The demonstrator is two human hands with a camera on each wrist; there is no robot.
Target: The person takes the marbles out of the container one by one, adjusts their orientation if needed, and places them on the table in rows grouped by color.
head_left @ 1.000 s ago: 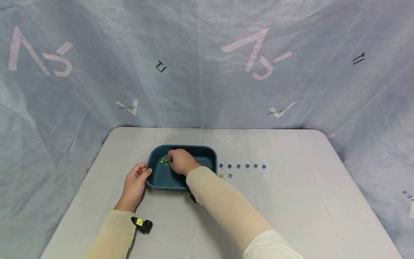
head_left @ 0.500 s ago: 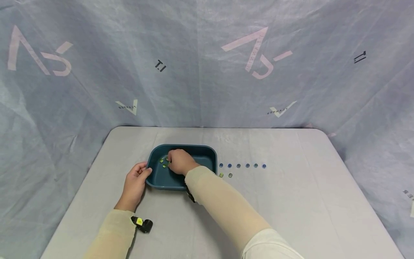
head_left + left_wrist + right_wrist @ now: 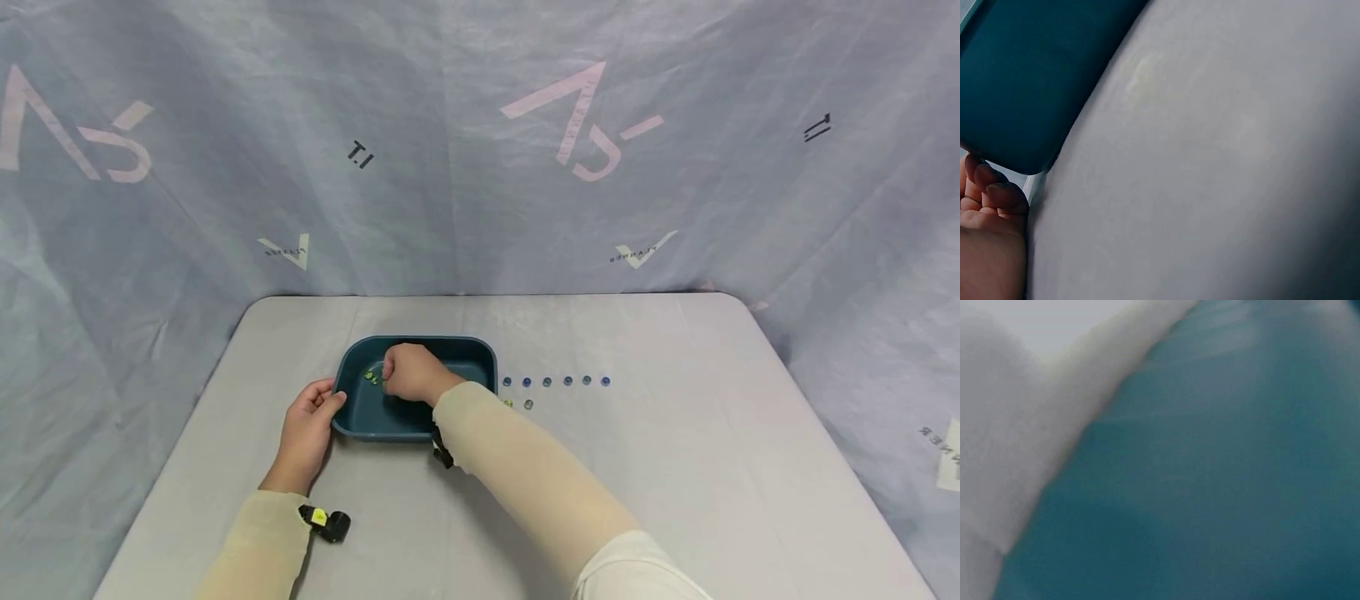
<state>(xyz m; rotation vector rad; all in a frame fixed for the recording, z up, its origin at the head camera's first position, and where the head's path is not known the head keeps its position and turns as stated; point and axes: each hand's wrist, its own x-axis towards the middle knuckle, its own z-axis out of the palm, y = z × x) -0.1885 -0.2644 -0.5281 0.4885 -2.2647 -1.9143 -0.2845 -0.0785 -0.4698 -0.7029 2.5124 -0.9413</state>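
Fingers (image 3: 988, 187) under tray (image 3: 1022, 75) corner, beads (image 3: 371, 377) head-view only

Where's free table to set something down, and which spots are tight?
Free: the table right of the right forearm and below the blue bead row; also the far strip behind the teal tray. Tight: around the tray, with the left hand on its rim and the right hand inside.

Bare surface (image 3: 675, 467) right of the tray (image 3: 480, 354); beads (image 3: 556, 382) beside it, probably low, line that way
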